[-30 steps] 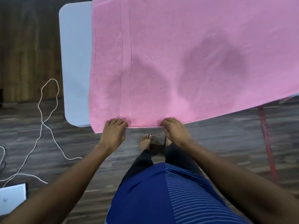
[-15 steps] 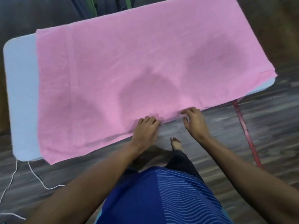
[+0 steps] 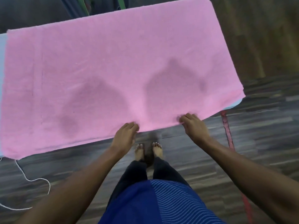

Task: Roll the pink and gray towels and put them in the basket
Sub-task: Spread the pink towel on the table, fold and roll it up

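Note:
A large pink towel [image 3: 113, 65] lies spread flat over a pale table, covering nearly all of it and hanging a little over the near edge. My left hand [image 3: 125, 134] pinches the towel's near hem close to the middle. Further right along the same hem, my right hand [image 3: 193, 125] grips it with curled fingers. No gray towel and no basket are in view.
Only thin strips of the pale table [image 3: 233, 106] show at the right corner and left edge. A white cord [image 3: 32, 180] trails on the wood floor at the left. A red strap [image 3: 228, 131] runs along the floor at the right. Dark fabric [image 3: 90, 7] lies beyond the table.
I have moved to the right along the table, so the towel now sits further left in view. Both hands have slid rightward along the near hem and spread further apart.

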Demonstrator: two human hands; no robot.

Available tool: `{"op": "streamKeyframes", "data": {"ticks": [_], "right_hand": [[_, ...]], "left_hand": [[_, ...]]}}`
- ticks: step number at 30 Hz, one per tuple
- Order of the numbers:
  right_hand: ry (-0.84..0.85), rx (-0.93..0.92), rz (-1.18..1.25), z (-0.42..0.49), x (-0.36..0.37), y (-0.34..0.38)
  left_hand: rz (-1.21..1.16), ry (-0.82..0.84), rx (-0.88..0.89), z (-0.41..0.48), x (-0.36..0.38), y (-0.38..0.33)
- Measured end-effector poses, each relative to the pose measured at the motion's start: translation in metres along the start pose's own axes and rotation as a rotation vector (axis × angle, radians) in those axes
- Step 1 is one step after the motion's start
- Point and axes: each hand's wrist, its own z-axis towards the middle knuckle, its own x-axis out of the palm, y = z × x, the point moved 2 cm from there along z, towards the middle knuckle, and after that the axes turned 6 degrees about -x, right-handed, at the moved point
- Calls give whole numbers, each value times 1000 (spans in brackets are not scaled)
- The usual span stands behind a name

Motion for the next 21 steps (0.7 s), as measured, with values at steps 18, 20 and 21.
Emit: {"op": "streamKeyframes", "data": {"ticks": [18,20,21], "right_hand": [[-485,790,589,-22,-102,-158],[-476,742,456,-11,-114,-191],[-427,680,386,-5,-118,-205]], "left_hand": [[-76,-49,187,143,16,-200],[-90,-62,181,170,22,-238],[-92,-61,159,181,26,-255]]}}
